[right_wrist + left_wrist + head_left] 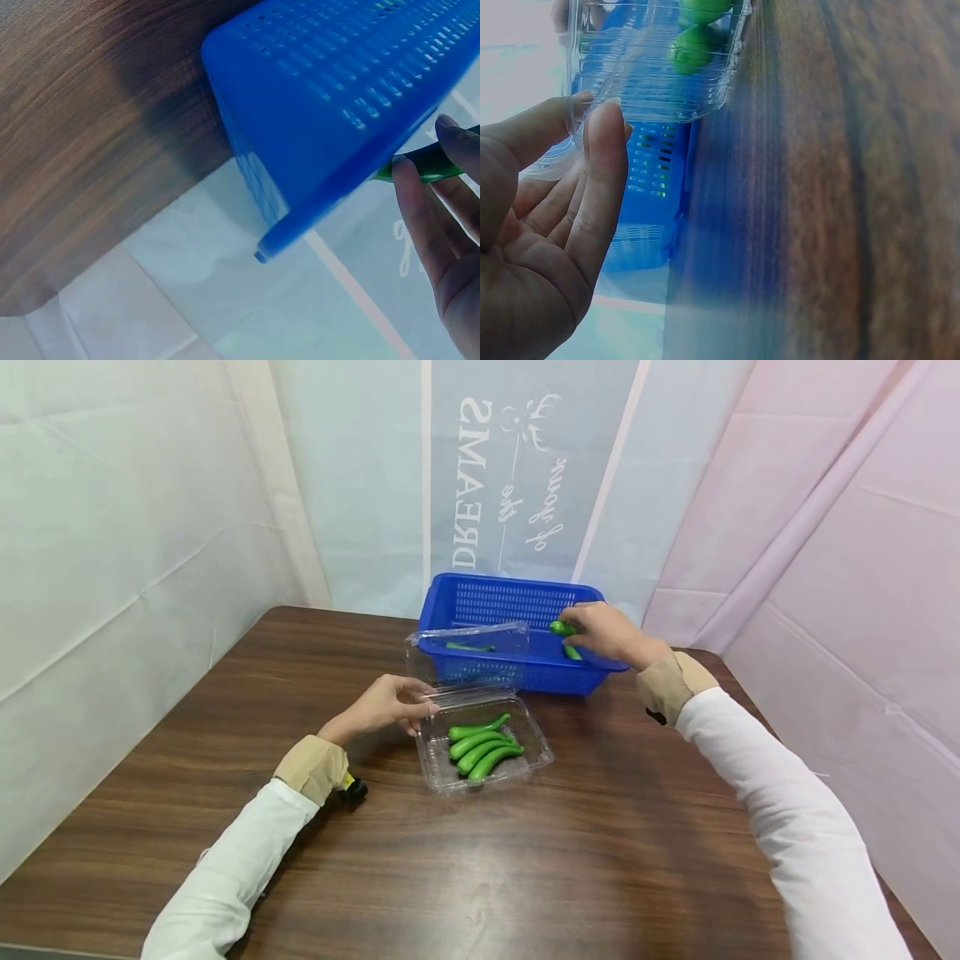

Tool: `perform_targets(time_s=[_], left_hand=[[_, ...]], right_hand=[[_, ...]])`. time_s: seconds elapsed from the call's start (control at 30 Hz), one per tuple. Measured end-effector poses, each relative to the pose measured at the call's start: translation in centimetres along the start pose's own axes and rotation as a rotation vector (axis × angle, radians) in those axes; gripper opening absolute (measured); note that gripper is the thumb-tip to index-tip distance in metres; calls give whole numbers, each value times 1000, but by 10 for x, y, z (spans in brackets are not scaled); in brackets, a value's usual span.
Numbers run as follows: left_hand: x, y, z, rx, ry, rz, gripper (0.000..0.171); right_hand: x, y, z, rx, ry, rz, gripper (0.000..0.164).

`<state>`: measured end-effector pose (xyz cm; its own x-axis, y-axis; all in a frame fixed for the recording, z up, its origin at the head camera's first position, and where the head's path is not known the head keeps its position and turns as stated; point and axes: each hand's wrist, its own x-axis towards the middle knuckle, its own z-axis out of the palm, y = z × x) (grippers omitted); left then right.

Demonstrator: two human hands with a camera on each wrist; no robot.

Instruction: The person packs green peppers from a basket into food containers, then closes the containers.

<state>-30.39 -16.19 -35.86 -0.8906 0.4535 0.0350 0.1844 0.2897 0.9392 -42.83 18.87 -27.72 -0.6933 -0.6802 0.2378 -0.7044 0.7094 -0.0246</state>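
Observation:
My left hand (393, 703) pinches the left edge of a clear plastic clamshell container (442, 767) near its hinge. Several curved green vegetables (480, 747), long and tapered, lie side by side in its base. The raised lid (510, 672) leans back toward a blue basket (558, 681). Over the basket's right part, my right hand (606, 631) grips a green vegetable (433, 162) between thumb and fingers. Another bit of green (572, 652) shows beneath those fingers; I cannot tell whether it is a separate piece. Through the lid, one more green vegetable (470, 647) is seen.
The dark wooden table (600, 860) carries both containers, the basket standing at its far edge. A printed cloth (510, 468) hangs right behind the basket. White cloth walls (127, 527) close in the sides. Each wrist wears a tan band (311, 767) with a small black device.

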Motion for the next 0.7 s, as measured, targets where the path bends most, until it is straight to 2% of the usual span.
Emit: perform_targets(time_s=[0.27,0.43,0.7], left_hand=[[11,-22,-3,-3,5,7,43],[12,-24,-3,21,18,18,40],[10,-24,-3,11,27,12,40]], right_hand=[[-14,-16,-7,-52,17,-69,24],[-27,-27,-8,-73,45,-101,24],[-41,-47,-8,-95,67,-202,24]])
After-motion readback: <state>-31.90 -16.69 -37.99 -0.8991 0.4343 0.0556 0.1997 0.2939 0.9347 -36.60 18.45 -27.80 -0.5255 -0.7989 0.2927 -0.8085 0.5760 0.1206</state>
